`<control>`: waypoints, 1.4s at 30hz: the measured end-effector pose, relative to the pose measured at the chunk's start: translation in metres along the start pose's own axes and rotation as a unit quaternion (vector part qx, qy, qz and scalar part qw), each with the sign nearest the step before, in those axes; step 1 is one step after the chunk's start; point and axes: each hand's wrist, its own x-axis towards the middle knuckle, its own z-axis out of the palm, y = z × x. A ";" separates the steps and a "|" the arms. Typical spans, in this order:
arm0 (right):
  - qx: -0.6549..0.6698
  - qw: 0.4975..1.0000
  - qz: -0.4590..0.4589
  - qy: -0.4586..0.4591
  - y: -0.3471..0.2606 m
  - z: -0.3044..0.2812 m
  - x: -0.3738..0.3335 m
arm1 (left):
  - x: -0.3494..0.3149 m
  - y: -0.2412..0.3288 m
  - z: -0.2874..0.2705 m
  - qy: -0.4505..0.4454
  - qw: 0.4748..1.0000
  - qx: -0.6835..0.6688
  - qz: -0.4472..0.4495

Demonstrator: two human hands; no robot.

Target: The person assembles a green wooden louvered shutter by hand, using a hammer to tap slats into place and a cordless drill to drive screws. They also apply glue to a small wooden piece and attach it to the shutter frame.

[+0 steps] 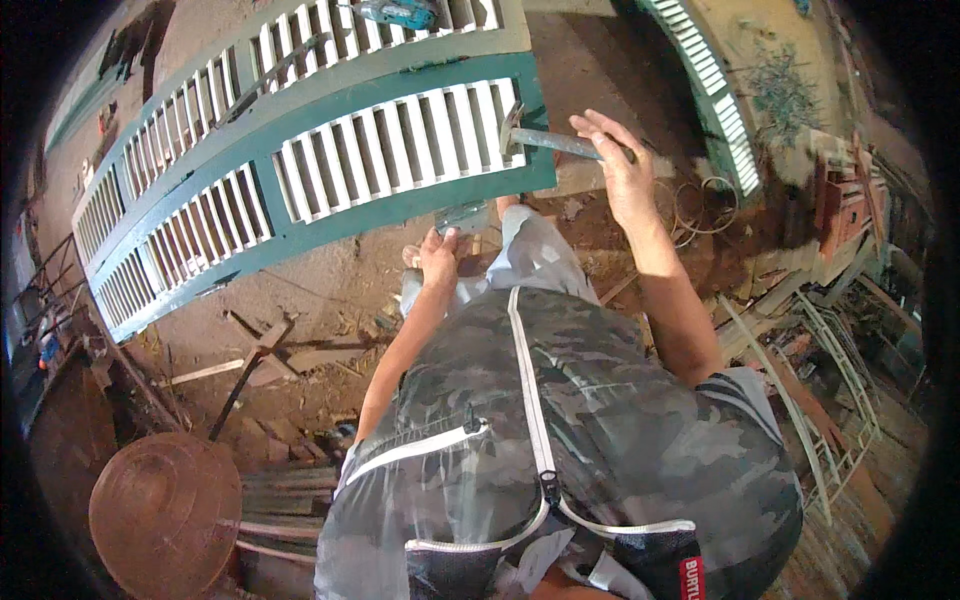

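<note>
A hammer (pixel 560 143) is in my right hand (pixel 628 180), which grips the end of its handle with some fingers partly extended. The hammer's head lies at the right end of a green louvred shutter (pixel 400 205) with white slats. Just below the shutter's near edge, my left hand (pixel 438 262) is closed on a small clear plastic bag (pixel 462 216). What the bag holds cannot be made out. Behind this shutter lies a second louvred shutter (pixel 245 45), with a teal power tool (pixel 398 12) and a long dark metal tool (pixel 262 84) on top.
Another green shutter (pixel 712 85) stands at the upper right. A wire coil (pixel 706 212) lies on the ground to the right, near a pale metal frame (pixel 835 385). At the lower left is a round brown stool-like top (pixel 165 515). Wood scraps (pixel 262 350) litter the dirt floor.
</note>
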 end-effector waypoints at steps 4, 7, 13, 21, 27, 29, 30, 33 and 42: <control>-0.029 0.996 0.079 0.022 0.014 -0.043 0.009 | 0.008 -0.010 -0.013 0.009 1.000 -0.013 -0.006; -0.026 0.985 0.171 0.019 0.015 -0.066 0.014 | 0.011 -0.008 -0.018 0.003 0.995 0.095 0.002; -0.119 0.970 0.189 -0.097 0.029 -0.109 0.032 | -0.003 0.005 0.003 0.051 0.978 0.202 -0.002; -0.508 0.836 0.048 -0.202 0.038 -0.080 0.028 | -0.015 0.021 -0.010 0.247 0.852 0.446 0.124; -0.576 0.799 0.100 -0.142 0.088 -0.073 -0.003 | 0.065 0.231 -0.029 0.233 0.651 0.599 0.404; -0.583 0.788 0.139 -0.142 0.081 -0.065 -0.007 | 0.132 0.302 -0.035 0.240 0.570 0.615 0.488; -0.562 0.800 0.167 -0.130 0.080 -0.062 -0.014 | 0.171 0.333 -0.037 0.233 0.559 0.629 0.488; -0.591 0.778 0.206 -0.061 0.066 -0.041 -0.034 | 0.221 0.385 -0.021 0.228 0.452 0.737 0.448; -0.399 0.891 0.213 0.043 0.095 -0.006 -0.065 | 0.142 0.378 0.042 0.006 0.516 0.660 0.546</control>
